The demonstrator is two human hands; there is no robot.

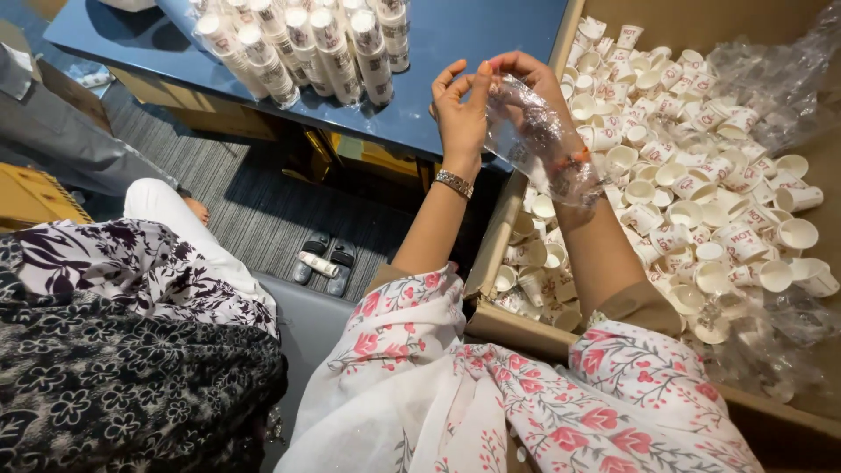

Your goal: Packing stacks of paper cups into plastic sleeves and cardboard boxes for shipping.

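Both hands are raised over the near edge of a large cardboard box (526,328); between them hangs a clear plastic sleeve (539,140), crumpled and see-through. The left hand (462,109) pinches its upper edge with thumb and fingertips, the other fingers fanned loose; the right hand (526,74) grasps the top of the sleeve too, with the film draped down over its wrist. The sleeve looks almost weightless, limp and slippery, and likely to tear or slide if pulled hard; its bunched rim seems the surest place to take hold. Below, the box holds a loose heap of small paper cups (683,188); on the blue table (473,39) beyond lie wrapped stacks of cups (307,48).
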